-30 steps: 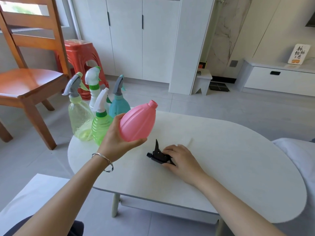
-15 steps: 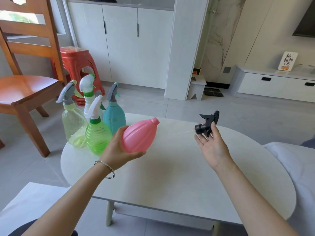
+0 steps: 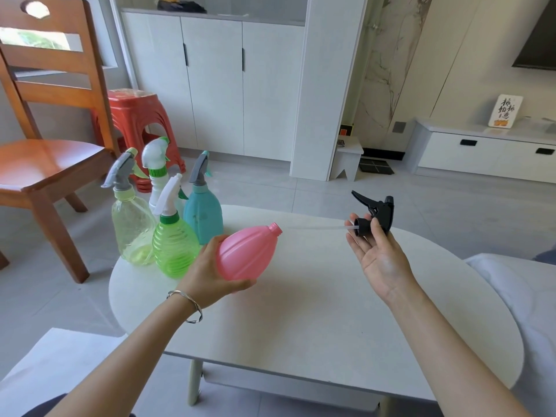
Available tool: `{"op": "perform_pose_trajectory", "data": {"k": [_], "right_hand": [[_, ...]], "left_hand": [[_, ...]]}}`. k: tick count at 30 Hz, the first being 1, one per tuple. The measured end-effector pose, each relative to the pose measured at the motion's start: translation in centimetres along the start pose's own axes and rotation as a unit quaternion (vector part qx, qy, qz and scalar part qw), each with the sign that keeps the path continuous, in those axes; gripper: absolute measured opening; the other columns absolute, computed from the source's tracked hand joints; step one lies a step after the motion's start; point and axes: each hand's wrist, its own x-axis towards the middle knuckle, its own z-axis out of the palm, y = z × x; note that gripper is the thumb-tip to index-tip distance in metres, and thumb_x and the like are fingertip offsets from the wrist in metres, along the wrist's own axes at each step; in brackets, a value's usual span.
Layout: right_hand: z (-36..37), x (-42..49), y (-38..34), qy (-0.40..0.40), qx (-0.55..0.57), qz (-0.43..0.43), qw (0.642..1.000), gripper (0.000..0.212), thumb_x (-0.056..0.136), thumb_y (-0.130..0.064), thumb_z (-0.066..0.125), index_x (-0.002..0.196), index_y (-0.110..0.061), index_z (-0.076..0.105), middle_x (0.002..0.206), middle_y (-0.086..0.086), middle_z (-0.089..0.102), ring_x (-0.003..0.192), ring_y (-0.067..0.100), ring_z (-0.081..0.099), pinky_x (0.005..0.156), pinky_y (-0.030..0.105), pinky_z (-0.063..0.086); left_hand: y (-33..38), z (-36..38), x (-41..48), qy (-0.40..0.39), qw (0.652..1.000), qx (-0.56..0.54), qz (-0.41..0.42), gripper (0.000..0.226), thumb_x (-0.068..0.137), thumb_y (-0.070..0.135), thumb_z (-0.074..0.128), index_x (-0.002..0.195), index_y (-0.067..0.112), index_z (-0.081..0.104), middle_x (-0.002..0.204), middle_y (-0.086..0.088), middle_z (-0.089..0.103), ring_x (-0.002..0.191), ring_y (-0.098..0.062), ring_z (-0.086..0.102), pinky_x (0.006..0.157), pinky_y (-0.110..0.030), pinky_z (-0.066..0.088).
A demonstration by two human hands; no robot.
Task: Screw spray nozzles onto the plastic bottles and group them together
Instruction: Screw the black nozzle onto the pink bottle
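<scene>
My left hand (image 3: 210, 273) grips a pink bottle (image 3: 248, 254) tilted sideways above the table, its open neck pointing right. My right hand (image 3: 377, 254), palm up, holds a black spray nozzle (image 3: 376, 215) at the fingertips. The nozzle's clear dip tube (image 3: 319, 227) points left toward the pink neck, with a small gap between them. Several bottles with nozzles fitted stand together at the table's far left: a pale yellow one (image 3: 131, 227), a bright green one (image 3: 174, 245), a teal one (image 3: 203, 216) and a white one (image 3: 156, 182) behind.
The white oval table (image 3: 301, 326) lies under both hands. A wooden chair (image 3: 45, 158) and a red plastic stool (image 3: 138, 121) stand to the left on the floor. White cabinets line the back wall. A pale cushion (image 3: 526, 296) touches the table's right end.
My right hand lifted the black nozzle off the table and carried it up and right. The pink bottle tipped lower, its neck now facing the dip tube.
</scene>
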Motion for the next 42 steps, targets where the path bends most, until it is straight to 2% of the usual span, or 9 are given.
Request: {"op": "perform_pose_trajectory", "data": {"k": [10,15,20,23,27,31,34,36,42], "right_hand": [[1.2,-0.1,1.3,-0.016,-0.054,0.025,0.998,0.016,0.098,-0.022,0.044,0.104,-0.019,0.059,0.110,0.003,0.068,0.098,0.014,0.068,0.088,0.030,0.049],[2.6,-1.1,2.6,-0.081,-0.168,0.055,0.981,0.028,0.082,-0.032,0.062,0.107,-0.020,0.064,0.101,0.000,0.070,0.092,0.015,0.066,0.084,0.030,0.053],[3.4,-1.3,3.0,-0.114,-0.209,0.057,0.970,0.037,0.074,-0.040,0.066,0.108,-0.026,0.066,0.100,-0.002,0.071,0.091,0.013,0.069,0.088,0.031,0.054],[3.5,-1.1,2.8,-0.131,-0.262,0.037,0.955,0.026,0.086,-0.023,0.065,0.112,-0.022,0.063,0.111,0.004,0.070,0.099,0.014,0.067,0.089,0.029,0.054],[3.5,-1.0,2.3,-0.151,-0.282,0.012,0.947,0.029,0.077,-0.012,0.074,0.104,-0.018,0.066,0.104,0.000,0.074,0.098,0.008,0.067,0.088,0.023,0.053],[3.4,-0.8,1.6,-0.151,-0.266,-0.009,0.952,0.026,0.075,-0.007,0.074,0.097,-0.018,0.070,0.096,-0.005,0.075,0.092,0.006,0.067,0.081,0.016,0.051],[3.7,-1.2,2.2,-0.173,-0.252,-0.018,0.952,0.027,0.072,-0.003,0.075,0.094,-0.019,0.071,0.093,-0.005,0.076,0.090,0.006,0.069,0.077,0.012,0.049],[3.8,-1.5,2.7,-0.177,-0.256,-0.020,0.950,0.026,0.073,-0.002,0.074,0.094,-0.017,0.071,0.091,-0.007,0.076,0.089,0.006,0.069,0.076,0.012,0.049],[3.4,-1.0,3.4,-0.092,-0.226,-0.005,0.970,0.014,0.077,-0.010,0.073,0.090,-0.016,0.071,0.084,-0.008,0.076,0.082,0.007,0.068,0.080,0.020,0.055]], "left_hand": [[0.7,0.2,-0.4,-0.036,0.997,-0.019,0.058,0.092,0.051,0.043,0.089,0.128,0.032,0.039,0.116,0.007,0.052,0.099,-0.010,0.055,0.081,-0.025,0.048],[1.3,0.6,-0.7,-0.083,0.992,-0.054,0.078,0.090,0.051,0.042,0.089,0.126,0.039,0.039,0.116,0.013,0.053,0.100,0.002,0.055,0.072,-0.007,0.046],[1.4,0.6,-0.8,-0.087,0.991,-0.061,0.076,0.089,0.053,0.038,0.089,0.127,0.037,0.040,0.117,0.009,0.053,0.100,-0.001,0.055,0.071,-0.010,0.047],[1.5,0.6,-0.7,-0.086,0.992,-0.068,0.070,0.088,0.053,0.035,0.090,0.126,0.037,0.040,0.118,0.006,0.049,0.101,-0.001,0.053,0.069,-0.010,0.049],[1.6,0.2,-0.6,-0.115,0.984,-0.134,0.031,0.098,0.044,0.052,0.084,0.130,0.034,0.043,0.121,0.004,0.054,0.103,-0.007,0.058,0.072,-0.017,0.054],[1.9,0.2,-0.3,-0.098,0.925,-0.358,-0.086,0.094,0.040,0.071,0.078,0.122,0.033,0.054,0.119,-0.001,0.065,0.105,-0.019,0.065,0.082,-0.038,0.057],[1.8,0.2,-0.1,-0.128,0.861,-0.452,-0.194,0.065,0.058,0.073,0.068,0.108,0.032,0.063,0.095,-0.005,0.074,0.086,-0.024,0.072,0.063,-0.040,0.059],[1.6,0.2,-0.1,-0.139,0.850,-0.456,-0.225,0.057,0.062,0.071,0.058,0.102,0.030,0.064,0.086,-0.007,0.073,0.074,-0.025,0.073,0.054,-0.038,0.057],[2.2,0.1,0.1,-0.145,0.884,-0.437,-0.086,0.086,0.048,0.060,0.084,0.121,0.027,0.054,0.121,-0.001,0.067,0.107,-0.014,0.065,0.078,-0.025,0.056]]}}
